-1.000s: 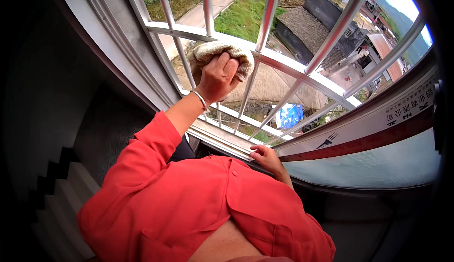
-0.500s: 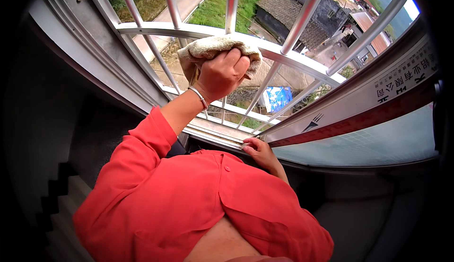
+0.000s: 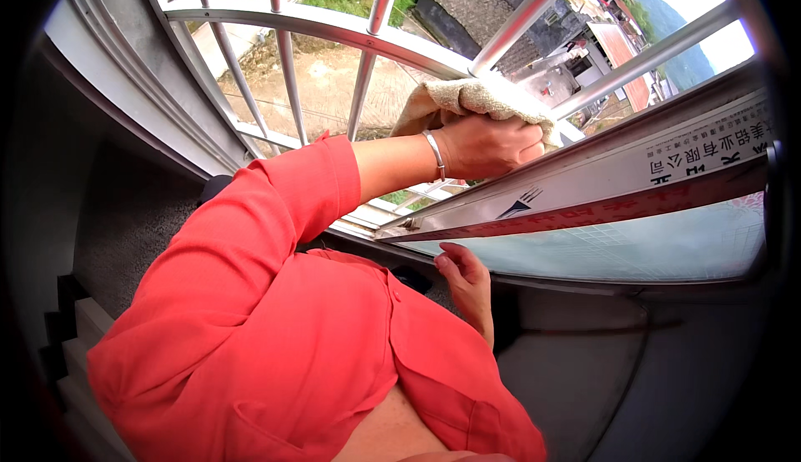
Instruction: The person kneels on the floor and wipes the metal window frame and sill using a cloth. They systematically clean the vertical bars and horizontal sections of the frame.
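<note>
My left hand (image 3: 488,147) is closed on a beige cloth (image 3: 476,99), bunched up over the knuckles. The cloth lies against the right end of the curved metal rail (image 3: 334,28) of the window bars, close to the sliding window's frame (image 3: 576,183). A silver bracelet (image 3: 435,155) circles my left wrist. Lower down, my right hand (image 3: 467,283) hovers in front of the window's glass (image 3: 584,249). Its fingers are loosely curled and slightly apart, with nothing seen in them.
Upright metal bars (image 3: 288,78) cross the opening, with a road, grass and buildings far below outside. At the left stands the window's side frame (image 3: 125,53). A dark wall lies under the sill, and pale steps (image 3: 92,320) show at lower left.
My left hand has wiped the cloth rightward along the rail to the window frame. My right hand has come off the sill track. The view has shifted to the right.
</note>
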### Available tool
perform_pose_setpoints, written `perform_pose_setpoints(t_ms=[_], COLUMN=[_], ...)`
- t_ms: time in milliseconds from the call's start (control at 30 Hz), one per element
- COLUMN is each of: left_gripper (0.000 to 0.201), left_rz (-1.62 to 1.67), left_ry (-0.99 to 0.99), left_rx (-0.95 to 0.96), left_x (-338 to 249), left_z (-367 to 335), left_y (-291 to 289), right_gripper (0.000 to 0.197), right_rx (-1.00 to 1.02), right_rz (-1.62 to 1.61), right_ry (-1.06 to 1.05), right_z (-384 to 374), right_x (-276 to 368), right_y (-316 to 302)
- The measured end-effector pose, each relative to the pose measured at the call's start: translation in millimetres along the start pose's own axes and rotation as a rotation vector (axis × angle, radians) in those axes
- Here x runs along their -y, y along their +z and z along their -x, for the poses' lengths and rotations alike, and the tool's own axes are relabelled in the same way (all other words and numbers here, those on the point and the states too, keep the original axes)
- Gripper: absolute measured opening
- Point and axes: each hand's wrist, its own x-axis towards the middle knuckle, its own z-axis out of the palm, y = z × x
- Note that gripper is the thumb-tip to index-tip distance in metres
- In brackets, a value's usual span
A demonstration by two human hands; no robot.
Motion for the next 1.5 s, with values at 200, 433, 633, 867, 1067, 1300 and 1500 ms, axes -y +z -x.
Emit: perform_pose_setpoints(t_ms=[200,433,633,867,1067,1300,1500], left_gripper=[0.015,0.032,0.043,0.05,0.043,0.042,0.041], left_rz=[0.568,1.166,1.834,2.672,2.449,2.153,2.045], left_ry=[-0.12,-1.724,-1.444,-0.765,-0.876,-0.853,-0.96], left_rx=[0.51,-0.57,-1.054,-0.92,-0.395,-0.003,-0.065], left_x=[2,-1,89,130,163,159,158], left_z=[88,197,181,141,115,77,88], left_y=[-2,-78,-70,-49,-9,-1,-8], right_gripper=[0.022,0.013,0.013,0.013,0.014,0.014,0.015], right_rx=[-0.051,-0.228,-0.211,-0.234,-0.249,-0.259,-0.269], right_rz=[-0.244,-0.283,-0.214,-0.169,-0.135,-0.161,-0.204], right_ry=[-0.027,-0.261,-0.27,-0.208,-0.087,0.022,0.031], right_z=[-1,-3,-5,-5,-3,-2,-2], right_x=[19,38,39,41,53,60,64], right_y=[-7,-10,-7,-18,-15,-12,-8])
